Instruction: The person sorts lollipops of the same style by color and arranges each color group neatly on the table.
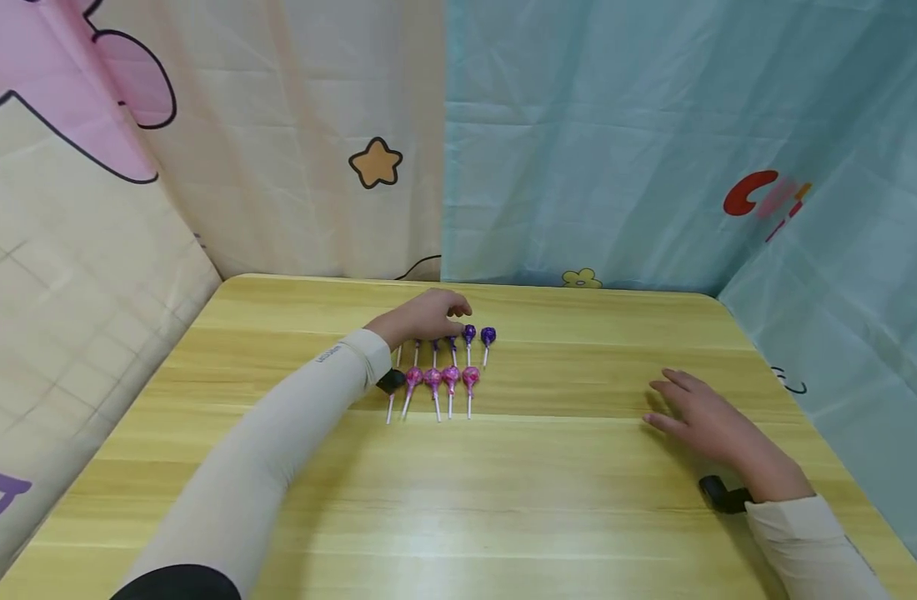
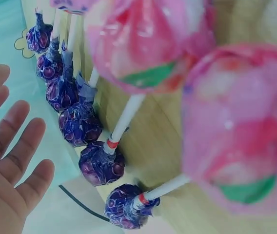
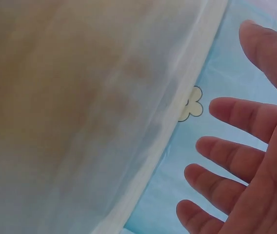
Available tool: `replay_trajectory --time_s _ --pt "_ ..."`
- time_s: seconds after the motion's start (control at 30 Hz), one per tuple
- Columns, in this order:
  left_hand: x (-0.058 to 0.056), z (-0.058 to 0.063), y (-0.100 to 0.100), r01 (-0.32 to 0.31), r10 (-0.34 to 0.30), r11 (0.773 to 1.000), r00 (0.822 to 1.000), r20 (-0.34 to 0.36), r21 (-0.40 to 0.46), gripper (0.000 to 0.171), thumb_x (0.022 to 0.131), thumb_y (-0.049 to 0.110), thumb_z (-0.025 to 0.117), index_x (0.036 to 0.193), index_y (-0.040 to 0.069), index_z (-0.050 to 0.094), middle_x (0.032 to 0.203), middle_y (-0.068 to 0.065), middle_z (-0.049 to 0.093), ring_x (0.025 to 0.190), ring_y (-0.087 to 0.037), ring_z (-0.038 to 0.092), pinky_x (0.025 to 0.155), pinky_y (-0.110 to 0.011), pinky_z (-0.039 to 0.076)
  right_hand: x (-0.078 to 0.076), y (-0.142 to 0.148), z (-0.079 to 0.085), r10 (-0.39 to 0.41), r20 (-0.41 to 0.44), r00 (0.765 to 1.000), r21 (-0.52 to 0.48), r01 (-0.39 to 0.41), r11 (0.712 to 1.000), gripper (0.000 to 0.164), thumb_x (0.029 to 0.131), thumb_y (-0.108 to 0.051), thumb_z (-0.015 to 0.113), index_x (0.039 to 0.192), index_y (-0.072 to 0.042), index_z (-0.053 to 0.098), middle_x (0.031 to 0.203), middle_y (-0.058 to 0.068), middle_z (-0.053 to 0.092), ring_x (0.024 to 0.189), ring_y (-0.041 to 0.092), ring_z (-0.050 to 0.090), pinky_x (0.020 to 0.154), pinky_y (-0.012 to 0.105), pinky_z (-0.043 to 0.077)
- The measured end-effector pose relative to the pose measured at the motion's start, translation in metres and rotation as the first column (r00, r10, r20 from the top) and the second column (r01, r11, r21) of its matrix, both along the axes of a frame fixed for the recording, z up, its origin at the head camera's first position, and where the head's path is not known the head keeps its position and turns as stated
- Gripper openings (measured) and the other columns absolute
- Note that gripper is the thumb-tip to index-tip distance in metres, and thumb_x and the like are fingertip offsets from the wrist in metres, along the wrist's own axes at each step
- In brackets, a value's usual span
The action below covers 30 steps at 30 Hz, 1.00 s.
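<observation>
Two rows of wrapped lollipops lie on the wooden table. The far row is purple (image 1: pixel 488 335), the near row pink (image 1: pixel 470 377); each holds several, with white sticks pointing toward the person. My left hand (image 1: pixel 427 315) hovers over the purple row and hides part of it. In the left wrist view its relaxed fingers (image 2: pixel 24 151) are apart from the purple lollipops (image 2: pixel 102 163), and nothing is in them. Pink lollipops (image 2: pixel 241 126) loom close to that camera. Over the table's right side, my right hand (image 1: pixel 702 417) is spread and holds nothing.
The wooden table (image 1: pixel 548 500) reaches back to printed curtains, a beige one (image 1: pixel 308 167) at left and a blue one (image 1: pixel 578 167) at right. A black wrist camera (image 1: pixel 391 382) on the left arm covers the leftmost pink lollipop's head.
</observation>
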<state>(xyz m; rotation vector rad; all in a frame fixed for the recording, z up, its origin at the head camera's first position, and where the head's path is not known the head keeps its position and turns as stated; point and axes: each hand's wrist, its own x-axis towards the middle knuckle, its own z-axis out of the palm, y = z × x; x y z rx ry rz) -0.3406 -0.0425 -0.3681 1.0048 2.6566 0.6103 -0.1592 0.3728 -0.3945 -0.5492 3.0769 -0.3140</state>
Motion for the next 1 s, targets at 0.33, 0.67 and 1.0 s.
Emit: replay_trajectory --time_s 0.33,0.67,1.0 --pt "-0.004 -0.01 0.033 0.056 -0.056 0.998 0.998 0.014 -0.004 0.036 0.098 0.021 0.063 0.131 0.006 0.062 0.132 -0.006 0.06 0.121 -0.024 0.055 0.101 -0.036 0.044 -0.001 -0.008 0.001 0.018 0.007 1.0 -0.057 -0.018 0.998 0.062 0.096 -0.037 0.065 0.134 0.01 0.053 0.144 0.036 0.037 0.13 0.056 0.035 0.101 0.067 0.033" --pt "-0.001 -0.017 0.045 0.064 -0.065 0.995 0.998 -0.009 -0.079 0.023 0.098 0.015 0.061 0.118 0.008 0.07 0.118 -0.006 0.067 0.11 -0.021 0.059 0.095 -0.034 0.047 0.004 -0.014 -0.002 0.012 0.008 1.0 -0.101 -0.012 0.995 0.059 0.096 -0.034 0.067 0.134 0.009 0.054 0.144 0.035 0.038 0.13 0.055 0.036 0.101 0.066 0.034" --pt "-0.002 -0.015 0.042 0.013 -0.014 0.999 1.0 -0.01 -0.051 0.017 0.096 0.014 0.062 0.111 0.01 0.07 0.113 -0.005 0.066 0.098 -0.02 0.057 0.087 -0.033 0.048 0.001 -0.018 0.008 0.021 0.01 1.0 -0.082 -0.02 0.996 0.058 0.096 -0.031 0.067 0.134 0.01 0.053 0.145 0.036 0.037 0.131 0.055 0.035 0.102 0.066 0.033"
